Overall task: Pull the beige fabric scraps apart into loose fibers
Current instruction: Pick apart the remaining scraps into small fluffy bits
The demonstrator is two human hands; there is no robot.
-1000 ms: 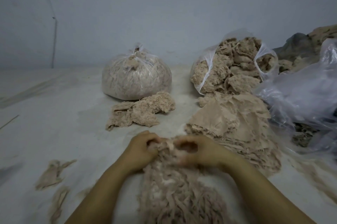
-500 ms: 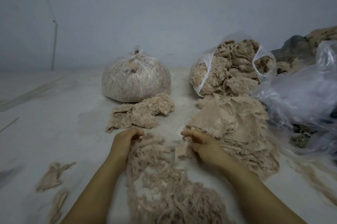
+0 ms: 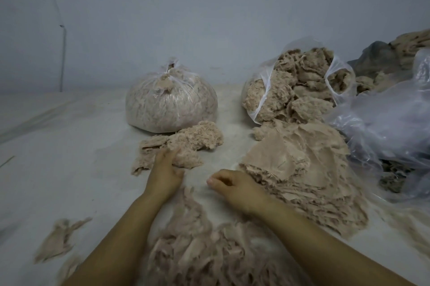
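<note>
- Far on the left, a few small scraps [image 3: 58,236] of beige cloth lie flat on the pale floor [image 3: 69,146], well apart from everything else.
- Next comes the left hand [image 3: 165,174]. It reaches forward onto a fluffy clump [image 3: 183,146] of beige cloth bits. Its fingers curl around the near edge of the clump and grip it.
- Behind that clump sits a tied bag [image 3: 171,104], see-through, round and full of soft beige fluff. The clump touches the front of this bag.
- Close to the person, between the two arms, lies a heap of loose strips [image 3: 209,246]. They are thin, stringy and pulled apart.
- The right hand [image 3: 232,184] hovers just past that heap. Its fingers are loosely curled in and the thumb rests near the fingertips. It holds nothing that can be seen.
- Just beside the right hand, on its right, is a big stack of flat cloth pieces [image 3: 302,169]. These are still whole sheets with ragged edges, piled one on top of another.
- Behind the stack is an open bag [image 3: 300,85], clear plastic, stuffed with lumpy beige scraps that spill over its front lip.
- On the far right is a crumpled plastic sheet [image 3: 386,118], shiny and see-through. More beige cloth peeks out behind it and a dark tangle lies under it.
</note>
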